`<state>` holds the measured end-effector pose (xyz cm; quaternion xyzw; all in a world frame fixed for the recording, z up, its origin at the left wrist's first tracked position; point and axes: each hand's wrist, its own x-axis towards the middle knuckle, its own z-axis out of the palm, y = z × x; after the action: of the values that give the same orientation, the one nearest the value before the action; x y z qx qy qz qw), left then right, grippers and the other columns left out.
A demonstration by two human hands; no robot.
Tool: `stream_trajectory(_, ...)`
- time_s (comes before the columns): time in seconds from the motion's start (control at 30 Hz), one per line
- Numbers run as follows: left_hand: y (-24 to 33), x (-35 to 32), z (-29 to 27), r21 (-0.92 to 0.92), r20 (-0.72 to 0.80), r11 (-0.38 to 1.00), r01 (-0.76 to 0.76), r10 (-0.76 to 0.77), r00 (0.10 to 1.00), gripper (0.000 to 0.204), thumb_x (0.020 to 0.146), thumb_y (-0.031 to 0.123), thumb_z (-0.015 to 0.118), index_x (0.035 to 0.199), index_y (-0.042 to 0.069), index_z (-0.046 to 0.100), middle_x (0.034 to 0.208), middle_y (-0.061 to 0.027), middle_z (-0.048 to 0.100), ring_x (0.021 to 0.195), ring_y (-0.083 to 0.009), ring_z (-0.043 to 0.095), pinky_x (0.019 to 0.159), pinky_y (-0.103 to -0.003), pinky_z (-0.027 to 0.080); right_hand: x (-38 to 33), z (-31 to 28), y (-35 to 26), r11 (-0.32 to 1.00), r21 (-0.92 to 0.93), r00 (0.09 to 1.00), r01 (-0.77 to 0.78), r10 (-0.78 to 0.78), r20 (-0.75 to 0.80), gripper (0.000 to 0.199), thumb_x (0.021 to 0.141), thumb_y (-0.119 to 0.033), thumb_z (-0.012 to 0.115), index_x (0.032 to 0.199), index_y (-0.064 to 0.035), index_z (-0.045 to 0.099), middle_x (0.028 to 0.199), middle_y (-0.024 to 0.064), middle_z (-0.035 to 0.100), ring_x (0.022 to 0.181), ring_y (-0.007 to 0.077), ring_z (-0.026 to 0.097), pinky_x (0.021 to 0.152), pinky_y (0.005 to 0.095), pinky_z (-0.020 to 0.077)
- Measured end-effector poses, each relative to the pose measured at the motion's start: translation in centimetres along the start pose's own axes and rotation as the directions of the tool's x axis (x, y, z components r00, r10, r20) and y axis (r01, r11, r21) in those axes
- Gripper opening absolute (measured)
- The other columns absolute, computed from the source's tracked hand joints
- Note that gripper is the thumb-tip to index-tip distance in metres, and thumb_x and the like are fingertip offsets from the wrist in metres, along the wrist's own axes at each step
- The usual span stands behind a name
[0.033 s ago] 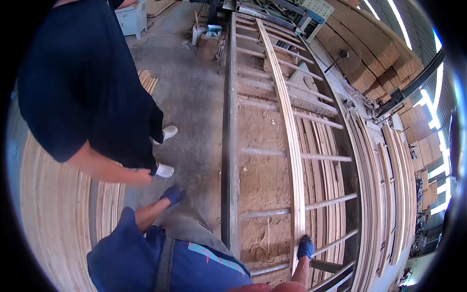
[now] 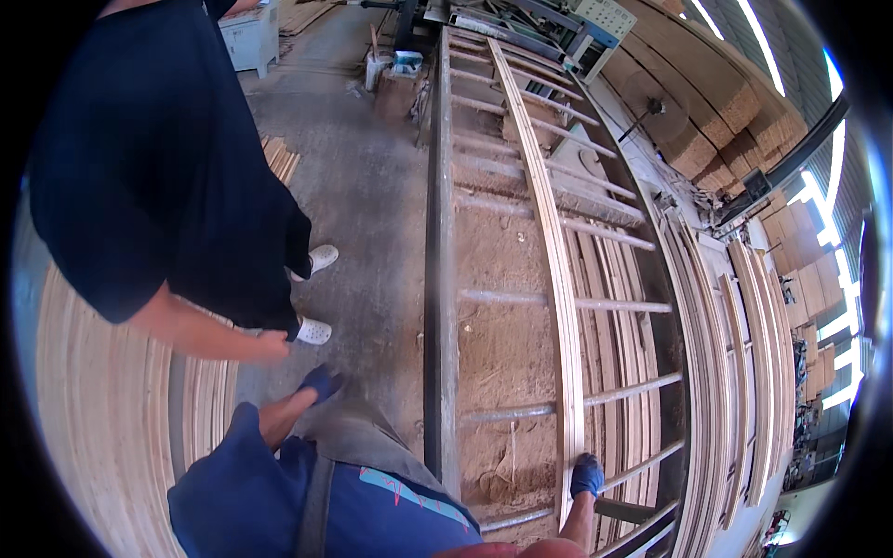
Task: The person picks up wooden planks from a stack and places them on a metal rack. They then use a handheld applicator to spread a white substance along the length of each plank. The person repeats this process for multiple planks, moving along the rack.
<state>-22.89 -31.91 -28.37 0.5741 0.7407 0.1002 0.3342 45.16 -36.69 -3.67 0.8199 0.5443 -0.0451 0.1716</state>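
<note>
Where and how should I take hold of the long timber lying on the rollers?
Likely best: its near stretch, by both long edges, from above. The long timber is narrow and lies across the rollers, with gaps between them where hands may reach under. The right hand is at its right edge; the left hand hangs clear of it.

a woodworking shop or timber mill: a long grey metal roller conveyor point(image 2: 441, 279) runs from near to far, bearing long, narrow, pale wooden strips point(image 2: 551, 228) above loose brown sawdust point(image 2: 502, 358). a pale grey, button-dotted control panel point(image 2: 606, 19) stands at its far end. flat pale wooden boards point(image 2: 102, 391) lie stacked at the near left; tall tan timber stacks point(image 2: 712, 98) rise far right.
</note>
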Motion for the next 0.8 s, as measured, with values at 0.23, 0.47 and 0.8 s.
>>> stream_trajectory(0.23, -11.0, -2.9, -1.8, -0.276, 0.104, 0.899, 0.340, -0.324, 0.940, 0.063, 0.080, 0.045, 0.065, 0.120, -0.003, 0.056, 0.115, -0.0254, 0.062, 0.088, -0.0299, 0.068, 0.082, -0.039, 0.052, 5.1, -7.5, -11.2, 0.900, 0.433, 0.977, -0.039, 0.126, -0.174, 0.088, 0.079, -0.047, 0.071, 0.141, 0.0038, 0.036, 0.136, 0.0297, 0.046, 0.126, 0.0388, 0.047, 0.106, 0.0396, 0.0386)
stream_trajectory(0.47, -10.5, 2.1, -4.9, -0.460, 0.216, 0.812, 0.358, -0.289, 0.933, 0.049, 0.086, 0.043, 0.059, 0.109, 0.000, 0.061, 0.085, -0.0147, 0.067, 0.067, -0.0205, 0.065, 0.061, -0.037, 0.052, 10.7, -8.7, -17.4, 0.955, 0.293, 0.999, -0.048, 0.047, 0.013, 0.084, 0.067, -0.044, 0.081, 0.128, 0.0028, 0.046, 0.121, 0.0273, 0.058, 0.114, 0.0396, 0.056, 0.096, 0.0418, 0.0467)
stream_trajectory(0.8, -7.0, 0.0, -7.1, -0.614, 0.347, 0.575, 0.540, -0.417, 0.840, 0.030, 0.087, 0.031, 0.059, 0.084, 0.001, 0.059, 0.073, -0.0113, 0.061, 0.063, -0.0214, 0.061, 0.054, -0.037, 0.051, 9.8, -10.1, -17.5, 0.979, 0.188, 0.995, -0.081, 0.069, 0.069, 0.091, 0.070, -0.049, 0.076, 0.131, 0.0090, 0.042, 0.124, 0.0300, 0.056, 0.117, 0.0388, 0.055, 0.099, 0.0397, 0.0456)
